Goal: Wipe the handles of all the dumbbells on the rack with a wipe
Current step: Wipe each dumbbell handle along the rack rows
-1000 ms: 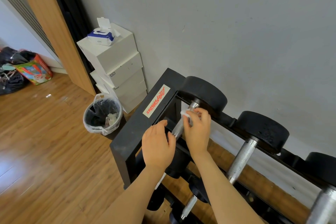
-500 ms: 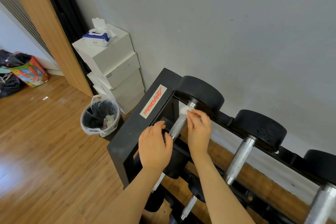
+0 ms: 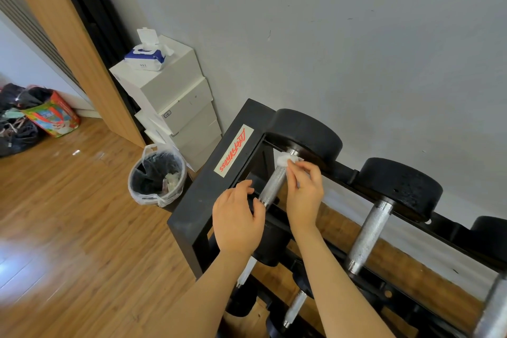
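Knurled steel handle point(image 3: 275, 182) runs toward wall, wipe point(image 3: 284, 160) atop.

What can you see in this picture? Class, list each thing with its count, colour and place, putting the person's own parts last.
dumbbells: several, black heads and silver handles, on the rack
rack: one, black, against the wall
wipe: one, white, at far end of the leftmost handle
wipes pack: one, blue-white, atop the boxes
boxes: stack, white, by the wall
bin: one, clear liner, on the floor
bag: one, colourful, far left
left hand: beside the handle
right hand: pinches the wipe
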### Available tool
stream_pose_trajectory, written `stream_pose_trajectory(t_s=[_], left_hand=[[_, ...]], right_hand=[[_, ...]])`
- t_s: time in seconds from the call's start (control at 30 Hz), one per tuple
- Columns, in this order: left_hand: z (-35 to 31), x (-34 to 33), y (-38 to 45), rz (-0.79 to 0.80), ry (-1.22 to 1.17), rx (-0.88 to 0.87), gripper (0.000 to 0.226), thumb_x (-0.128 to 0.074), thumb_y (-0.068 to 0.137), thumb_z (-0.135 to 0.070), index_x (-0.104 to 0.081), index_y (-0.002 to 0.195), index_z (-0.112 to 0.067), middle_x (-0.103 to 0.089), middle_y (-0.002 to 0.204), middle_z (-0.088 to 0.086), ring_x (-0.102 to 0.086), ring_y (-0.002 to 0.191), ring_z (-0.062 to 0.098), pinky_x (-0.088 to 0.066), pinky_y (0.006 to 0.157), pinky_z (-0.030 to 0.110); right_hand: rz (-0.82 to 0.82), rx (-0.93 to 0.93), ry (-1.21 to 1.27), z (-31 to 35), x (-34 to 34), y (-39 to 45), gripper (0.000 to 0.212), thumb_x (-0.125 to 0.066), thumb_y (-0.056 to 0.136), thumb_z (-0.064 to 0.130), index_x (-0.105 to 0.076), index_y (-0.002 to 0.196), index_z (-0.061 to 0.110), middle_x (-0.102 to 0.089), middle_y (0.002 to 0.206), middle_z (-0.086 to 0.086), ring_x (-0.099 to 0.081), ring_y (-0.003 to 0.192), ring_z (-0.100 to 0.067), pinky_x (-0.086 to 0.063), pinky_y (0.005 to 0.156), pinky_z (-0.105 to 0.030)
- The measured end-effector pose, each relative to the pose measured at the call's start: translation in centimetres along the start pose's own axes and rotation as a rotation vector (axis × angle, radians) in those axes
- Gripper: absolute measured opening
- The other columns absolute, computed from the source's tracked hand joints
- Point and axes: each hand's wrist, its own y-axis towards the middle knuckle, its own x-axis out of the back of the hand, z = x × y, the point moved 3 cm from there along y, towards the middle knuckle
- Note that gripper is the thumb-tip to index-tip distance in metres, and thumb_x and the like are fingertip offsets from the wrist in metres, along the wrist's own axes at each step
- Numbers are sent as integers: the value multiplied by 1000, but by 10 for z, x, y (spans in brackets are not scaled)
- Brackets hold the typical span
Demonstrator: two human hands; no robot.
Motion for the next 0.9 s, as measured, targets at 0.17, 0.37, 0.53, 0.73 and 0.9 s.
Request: stream_pose_trajectory(t_s=[0.17, 0.37, 0.53, 0.73, 0.9], left_hand=[[0, -1, 0, -9, -2, 2, 33, -58, 90, -21, -62, 123, -22, -69, 107, -10, -60, 104, 11, -47, 96, 38], [-1, 0, -1, -16, 8, 2, 33, -58, 90, -21, -62, 122, -21, -70, 106, -9, -61, 103, 11, -43, 94, 33], [-1, 0, -1, -9, 5, 13, 31, -57, 90, -20, -64, 120, -19, -70, 101, -8, -61, 101, 12, -46, 93, 35], [-1, 1, -1, -1, 10, 23, 29, -56, 91, -20, -65, 118, -20, -70, 101, -8, -61, 103, 12, -44, 94, 34], [-1, 0, -1, 13, 18, 34, 27, -55, 92, -20, -67, 115, -19, -69, 102, -6, -60, 102, 12, -39, 91, 27]], right_hand=[[-11, -12, -13, 1, -5, 8, 21, -63, 91, 12, -70, 109, 5, -59, 111, -7, -59, 98, -14, -53, 81, -19], [3, 22, -22, -3, -5, -9, 25, -61, 91, 14, -67, 114, 5, -60, 114, -10, -60, 103, -19, -57, 82, -31], [-18, -9, -15, 4, -1, 5, 23, -60, 91, 8, -68, 112, 3, -60, 112, -12, -60, 102, -14, -50, 82, -11], [12, 11, -12, 2, -1, -3, 21, -61, 91, 11, -69, 109, 2, -58, 106, -5, -58, 97, -9, -49, 80, -9], [54, 48, -25, 3, 3, -4, 21, -61, 92, 10, -69, 110, 4, -59, 112, -9, -58, 101, -11, -53, 81, -17]])
